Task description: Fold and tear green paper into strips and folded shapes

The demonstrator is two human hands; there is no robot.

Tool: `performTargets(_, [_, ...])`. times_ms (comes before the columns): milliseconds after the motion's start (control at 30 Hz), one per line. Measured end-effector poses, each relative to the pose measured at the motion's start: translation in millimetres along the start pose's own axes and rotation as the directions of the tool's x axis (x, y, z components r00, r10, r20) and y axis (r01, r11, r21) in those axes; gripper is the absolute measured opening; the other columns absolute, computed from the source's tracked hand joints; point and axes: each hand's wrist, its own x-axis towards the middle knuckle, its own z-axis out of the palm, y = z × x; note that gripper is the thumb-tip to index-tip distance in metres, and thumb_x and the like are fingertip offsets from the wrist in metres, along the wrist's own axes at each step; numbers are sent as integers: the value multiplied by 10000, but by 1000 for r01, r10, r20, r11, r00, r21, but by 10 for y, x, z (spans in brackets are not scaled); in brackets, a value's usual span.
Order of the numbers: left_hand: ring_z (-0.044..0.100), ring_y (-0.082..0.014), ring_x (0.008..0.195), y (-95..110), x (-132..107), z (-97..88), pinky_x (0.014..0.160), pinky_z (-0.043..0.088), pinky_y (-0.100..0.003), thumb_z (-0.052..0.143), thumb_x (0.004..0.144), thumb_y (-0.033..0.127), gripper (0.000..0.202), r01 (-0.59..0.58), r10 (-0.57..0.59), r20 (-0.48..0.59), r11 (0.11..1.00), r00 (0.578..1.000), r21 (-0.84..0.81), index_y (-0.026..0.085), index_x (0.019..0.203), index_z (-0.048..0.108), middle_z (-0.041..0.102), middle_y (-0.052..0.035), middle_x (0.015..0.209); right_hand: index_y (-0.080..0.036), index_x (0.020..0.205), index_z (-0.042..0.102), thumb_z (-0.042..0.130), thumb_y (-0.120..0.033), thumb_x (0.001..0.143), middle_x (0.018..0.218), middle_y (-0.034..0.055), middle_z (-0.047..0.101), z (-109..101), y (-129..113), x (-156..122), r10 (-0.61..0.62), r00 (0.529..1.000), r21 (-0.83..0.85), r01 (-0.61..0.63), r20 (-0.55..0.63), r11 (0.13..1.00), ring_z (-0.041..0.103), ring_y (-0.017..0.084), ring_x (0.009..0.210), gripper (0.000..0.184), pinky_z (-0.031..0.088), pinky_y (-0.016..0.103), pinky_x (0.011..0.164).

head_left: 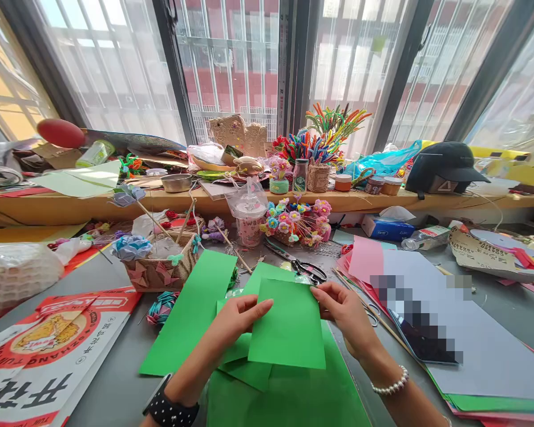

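A small green paper sheet (289, 326) is held up over the grey table between both hands. My left hand (238, 317) pinches its left edge, fingers pressed together on it. Its upper right edge is pinched by my right hand (345, 311). Under it lie more green sheets (191, 308), one long strip to the left and a large one (289, 397) near me. Black-handled scissors (305, 268) lie just beyond the paper.
A woven basket (162, 270) with paper flowers stands left of the sheets. A phone (420, 341) lies on lilac paper at right. A pink cup (250, 222), a flower bundle (296, 222) and a cluttered sill fill the back. A red printed bag (48, 350) lies left.
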Motion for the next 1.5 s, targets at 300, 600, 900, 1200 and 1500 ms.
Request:
performTargets(300, [602,-163,572,-185,-25,122,474,475,-228,654,616,411,298,50,-48,33,995,998,-83,137,728,621,662,-6,650,-177,950,581,589,-371,721,902,60,645,50,75,-95,-101,978,-17,106,184,994,598,215,819,300,502,327,697])
performTargets(600, [622,-131,760,-228,-62,68,732,485,-216,583,740,344,242,58,-26,73,875,997,-481,146,876,614,670,-38,842,-294,1153,505,380,-64,776,1136,2,569,-16,183,-171,-534,801,-433,596,271,676,513,194,1046,459,412,384,903])
performTargets(900, [599,-246,904,-253,-131,244,826,451,-349,662,646,374,295,162,-61,290,927,955,-339,102,754,626,662,-109,887,-313,1227,403,335,-60,814,1214,-1,501,-14,208,-178,-648,717,-531,666,259,524,461,180,1108,490,400,363,928])
performTargets(1200, [615,-239,836,-240,-96,264,809,443,-348,604,666,475,464,56,-4,105,870,994,-489,76,903,616,660,-137,877,-307,1253,358,315,-17,785,1320,0,361,1,229,-199,-588,659,-548,739,468,392,403,183,1155,552,396,352,932])
performTargets(1500, [606,-190,692,-224,-130,282,734,467,-323,621,682,388,273,-39,35,-17,891,999,-453,117,653,606,646,-39,631,-246,1197,465,316,0,774,1291,67,411,51,200,-203,-565,602,-553,784,565,282,430,187,1129,511,420,339,900])
